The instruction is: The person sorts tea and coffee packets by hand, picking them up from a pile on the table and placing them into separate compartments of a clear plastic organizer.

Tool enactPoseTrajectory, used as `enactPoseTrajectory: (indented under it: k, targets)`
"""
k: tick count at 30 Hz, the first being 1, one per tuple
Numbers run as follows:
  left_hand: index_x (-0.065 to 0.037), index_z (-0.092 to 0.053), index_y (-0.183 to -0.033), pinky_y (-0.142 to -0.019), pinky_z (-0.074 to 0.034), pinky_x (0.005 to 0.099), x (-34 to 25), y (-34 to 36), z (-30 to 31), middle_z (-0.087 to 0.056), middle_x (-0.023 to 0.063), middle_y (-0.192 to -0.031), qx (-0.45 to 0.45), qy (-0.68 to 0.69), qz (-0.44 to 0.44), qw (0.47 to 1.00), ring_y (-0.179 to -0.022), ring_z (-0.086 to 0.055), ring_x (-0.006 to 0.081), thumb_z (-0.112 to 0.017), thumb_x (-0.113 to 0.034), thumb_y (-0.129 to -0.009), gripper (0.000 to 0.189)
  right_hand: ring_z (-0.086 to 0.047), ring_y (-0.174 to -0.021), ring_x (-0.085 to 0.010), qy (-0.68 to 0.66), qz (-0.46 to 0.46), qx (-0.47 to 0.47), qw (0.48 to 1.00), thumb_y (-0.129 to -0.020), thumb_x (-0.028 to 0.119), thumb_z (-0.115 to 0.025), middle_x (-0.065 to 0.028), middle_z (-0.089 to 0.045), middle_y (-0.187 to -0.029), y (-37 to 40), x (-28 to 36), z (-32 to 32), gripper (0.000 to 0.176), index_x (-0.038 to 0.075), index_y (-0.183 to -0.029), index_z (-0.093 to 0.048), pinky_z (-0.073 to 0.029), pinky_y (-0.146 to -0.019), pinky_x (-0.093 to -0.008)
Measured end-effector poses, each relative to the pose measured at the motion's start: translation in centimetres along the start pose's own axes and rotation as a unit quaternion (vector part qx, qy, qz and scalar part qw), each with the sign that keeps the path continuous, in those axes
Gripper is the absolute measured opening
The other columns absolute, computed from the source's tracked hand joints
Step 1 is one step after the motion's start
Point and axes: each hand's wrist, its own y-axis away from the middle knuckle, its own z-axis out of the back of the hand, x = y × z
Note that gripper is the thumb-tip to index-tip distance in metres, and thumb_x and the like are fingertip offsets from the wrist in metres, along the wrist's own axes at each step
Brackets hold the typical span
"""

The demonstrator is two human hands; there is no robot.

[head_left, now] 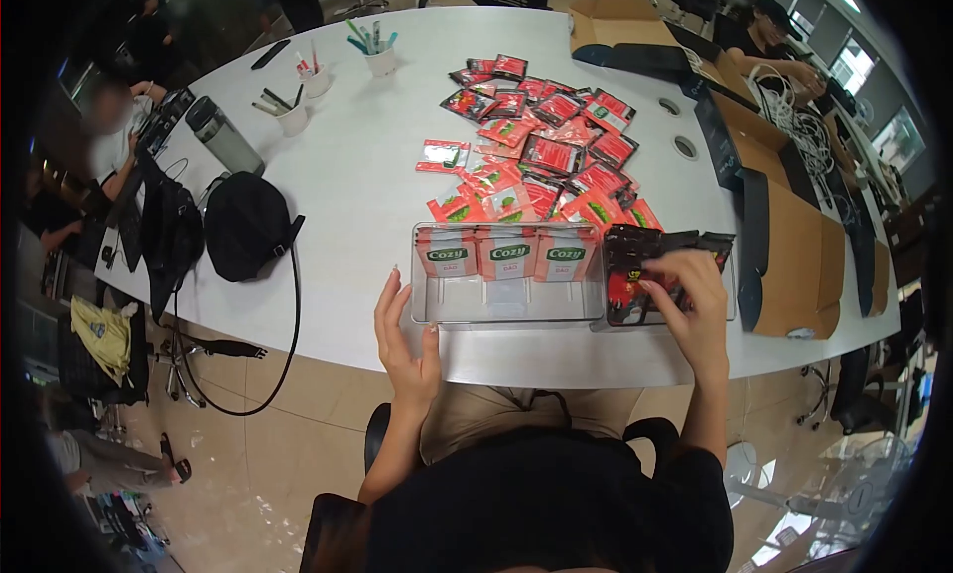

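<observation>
On a white desk [338, 176] I see heaped red packets [552, 154], then a clear tray [457, 300] with three Cozy packets [508, 257]. Left hand [408, 350], fingers apart, beside it; right hand [692, 303] at dark packets [635, 241] alongside, pinching or not, I can't tell.

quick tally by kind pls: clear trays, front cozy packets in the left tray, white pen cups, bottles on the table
Clear trays: 2
Front Cozy packets: 3
White pen cups: 3
Bottle: 1
Total: 9

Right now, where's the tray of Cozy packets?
In the head view, the tray is near centre, between the left hand and right hand, below the packet pile.
</observation>
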Motion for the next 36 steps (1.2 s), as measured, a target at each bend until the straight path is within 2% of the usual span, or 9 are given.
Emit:
enactPoseTrajectory:
  k: [5, 9, 17, 18, 20, 23, 30, 33, 36]
  targets:
    - [0.002, -0.047, -0.124, -0.104, -0.033, 0.0433, 0.4, 0.0, 0.0, -0.042, 0.0242, -0.135, 0.0, 0.013, 0.009, 1.0, -0.125, -0.042, 0.0378, -0.054, -0.014, -0.087, 0.042, -0.057, -0.073, -0.0246, -0.014, -0.063, 0.176, 0.982, -0.076, 0.022, -0.071, -0.0079, -0.065, -0.074, 1.2, 0.4, -0.8, 0.02, 0.003, -0.082, -0.069, -0.045, -0.068, -0.0349]
    - [0.001, -0.049, -0.122, -0.1, -0.038, 0.0424, 0.3, 0.0, 0.1, -0.046, 0.0248, -0.131, 0.005, 0.002, 0.002, 1.0, -0.12, -0.047, 0.0391, -0.057, -0.013, -0.085, 0.04, -0.058, -0.074, -0.0265, -0.029, -0.078, 0.268, 0.96, -0.076, 0.03, -0.07, -0.0102, -0.065, -0.076, 0.6, 0.2, -1.1, 0.029, 0.002, -0.084, -0.069, -0.046, -0.066, -0.0353]
    - [-0.003, -0.053, -0.119, -0.093, -0.046, 0.0371, 0.1, -0.3, 0.7, -0.05, 0.0189, -0.13, 0.012, -0.009, 0.01, 1.0, -0.115, -0.054, 0.0338, -0.064, -0.012, -0.082, 0.039, -0.057, -0.092, -0.035, -0.012, -0.059, 0.264, 0.963, -0.07, 0.029, -0.074, -0.0178, -0.063, -0.099, 0.9, -0.8, -1.6, 0.042, -0.004, -0.095, -0.066, -0.045, -0.081, -0.039]
    - [-0.004, -0.053, -0.119, -0.091, -0.048, 0.0366, 0.2, -0.3, 0.7, -0.05, 0.0179, -0.131, 0.013, -0.004, 0.009, 1.0, -0.114, -0.055, 0.0329, -0.065, -0.012, -0.082, 0.04, -0.06, -0.082, -0.0313, -0.021, 0.006, 0.233, 0.972, -0.072, 0.024, -0.073, -0.0162, -0.065, -0.089, 1.1, -1.6, -2.0, 0.033, -0.002, -0.091, -0.068, -0.046, -0.072, -0.037]
    - [-0.005, -0.053, -0.119, -0.089, -0.05, 0.0363, 0.3, -0.1, 0.8, -0.049, 0.0162, -0.131, 0.006, -0.005, 0.004, 1.0, -0.113, -0.055, 0.0319, -0.065, -0.013, -0.082, 0.039, -0.061, -0.083, -0.0339, -0.041, -0.011, 0.261, 0.964, -0.072, 0.016, -0.069, -0.0195, -0.064, -0.09, 0.4, -0.1, -1.5, 0.03, -0.007, -0.09, -0.064, -0.047, -0.076, -0.0354]
    - [-0.006, -0.053, -0.119, -0.087, -0.052, 0.0359, 0.5, 0.1, 0.7, -0.049, 0.0143, -0.132, 0.003, -0.007, -0.001, 1.0, -0.112, -0.057, 0.031, -0.065, -0.013, -0.082, 0.04, -0.063, -0.089, -0.0296, -0.069, -0.019, 0.332, 0.941, -0.087, 0.012, -0.062, -0.0208, -0.064, -0.1, -0.2, -0.4, -0.9, 0.025, -0.006, -0.104, -0.06, -0.048, -0.079, -0.0336]
    - [-0.007, -0.053, -0.119, -0.082, -0.054, 0.0344, 0.1, 0.2, 0.7, -0.048, 0.0131, -0.134, -0.003, -0.032, -0.019, 0.999, -0.111, -0.058, 0.0298, -0.065, -0.013, -0.081, 0.04, -0.061, -0.091, -0.0338, -0.023, -0.067, 0.37, 0.926, -0.086, 0.013, -0.059, -0.0215, -0.064, -0.098, -1.5, 0.2, -1.3, 0.022, -0.004, -0.101, -0.063, -0.048, -0.079, -0.0363]
    - [-0.007, -0.053, -0.119, -0.081, -0.054, 0.034, 0.0, 0.2, 0.8, -0.048, 0.013, -0.134, 0.005, -0.032, -0.02, 0.999, -0.11, -0.058, 0.0296, -0.065, -0.013, -0.081, 0.04, -0.063, -0.071, -0.0277, -0.046, -0.096, 0.356, 0.928, -0.075, 0.012, -0.065, -0.017, -0.064, -0.079, -1.9, 1.4, -1.3, 0.022, -0.007, -0.087, -0.065, -0.047, -0.067, -0.0319]
    - [-0.007, -0.053, -0.118, -0.082, -0.054, 0.0338, -0.1, 0.4, 0.8, -0.049, 0.0126, -0.133, 0.009, -0.027, -0.011, 1.0, -0.111, -0.058, 0.0296, -0.065, -0.012, -0.081, 0.04, -0.062, -0.063, -0.023, -0.074, -0.044, 0.305, 0.948, -0.078, 0.01, -0.062, -0.0149, -0.064, -0.071, -2.4, 1.9, -0.8, 0.019, -0.006, -0.085, -0.066, -0.046, -0.061, -0.0295]
